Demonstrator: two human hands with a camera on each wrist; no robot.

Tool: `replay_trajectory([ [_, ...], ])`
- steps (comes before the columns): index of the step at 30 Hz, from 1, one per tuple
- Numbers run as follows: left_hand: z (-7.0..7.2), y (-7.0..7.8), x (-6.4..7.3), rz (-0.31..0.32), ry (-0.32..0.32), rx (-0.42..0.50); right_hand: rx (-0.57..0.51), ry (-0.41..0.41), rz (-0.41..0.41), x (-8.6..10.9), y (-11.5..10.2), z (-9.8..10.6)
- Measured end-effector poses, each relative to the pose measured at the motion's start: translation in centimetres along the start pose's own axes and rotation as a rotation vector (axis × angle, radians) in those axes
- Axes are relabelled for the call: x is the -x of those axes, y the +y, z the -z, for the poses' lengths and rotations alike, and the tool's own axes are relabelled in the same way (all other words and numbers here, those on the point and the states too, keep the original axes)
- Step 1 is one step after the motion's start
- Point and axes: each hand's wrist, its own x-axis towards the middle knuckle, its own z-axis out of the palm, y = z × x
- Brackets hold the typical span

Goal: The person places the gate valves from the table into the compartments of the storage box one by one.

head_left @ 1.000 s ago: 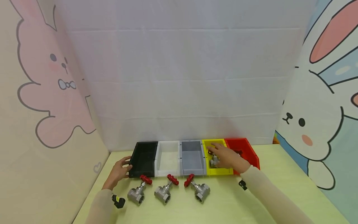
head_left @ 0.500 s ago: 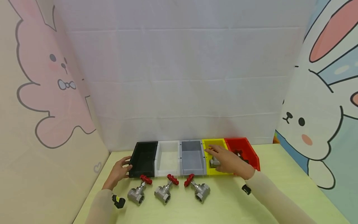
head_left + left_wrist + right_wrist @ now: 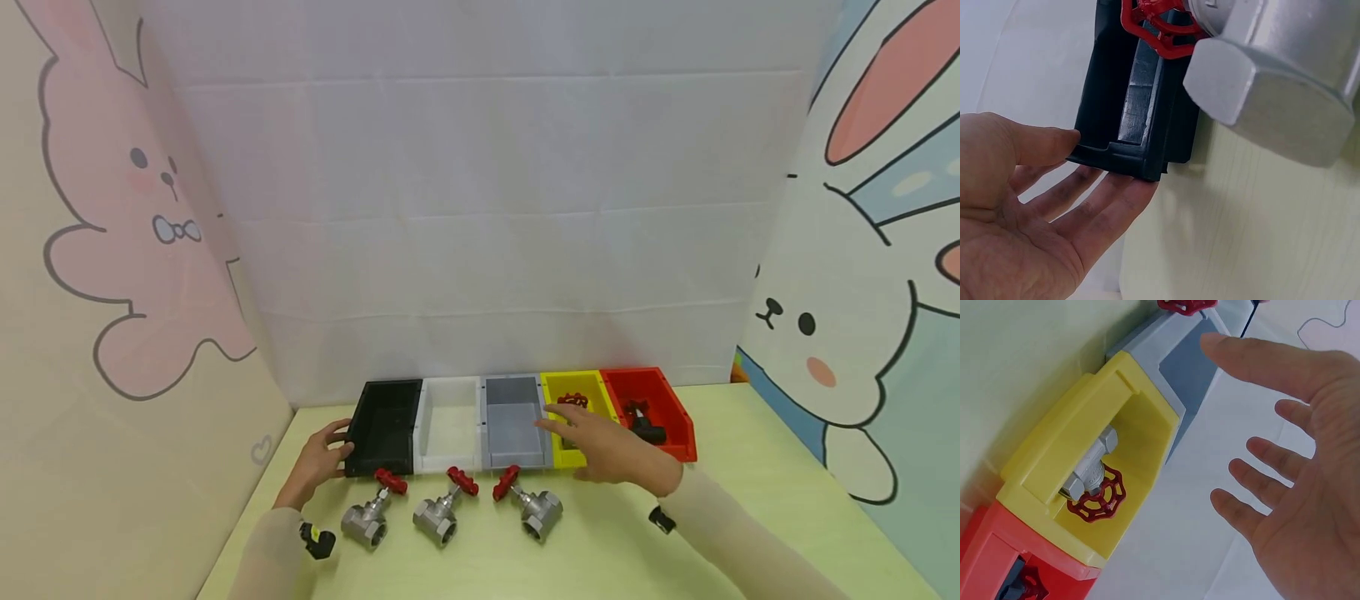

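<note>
My left hand (image 3: 317,460) holds the outer end of the black bin (image 3: 1119,153), thumb on its rim and fingers along the outer wall. My right hand (image 3: 611,442) hovers over the front of the yellow bin (image 3: 1079,456), fingers spread and nothing in them. Inside that bin lies a metal valve (image 3: 1092,472) with a red handwheel. On the table before the bins are three more red-wheeled valves: a left one (image 3: 365,523), a middle one (image 3: 437,518) and a right one (image 3: 542,512).
Between the black and yellow bins stand a white bin (image 3: 450,464) and a grey bin (image 3: 517,458). The red bin (image 3: 678,417) at the right end holds a dark valve (image 3: 647,429). A white cloth (image 3: 480,208) hangs behind the row.
My right hand has drawn away from the valve in the yellow bin, toward the left and front, uncovering its red handwheel. The left hand stays at the black bin.
</note>
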Motion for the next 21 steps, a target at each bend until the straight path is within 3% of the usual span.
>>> replay_trajectory([
  [7, -0.1, 0.0, 0.1, 0.001, 0.003, -0.004, -0.061, -0.051, 0.047, 0.0, -0.7, -1.0],
  [21, 0.0, -0.1, -0.1, -0.002, 0.005, 0.003, -0.022, -0.130, 0.118, -0.5, -2.6, -2.7],
])
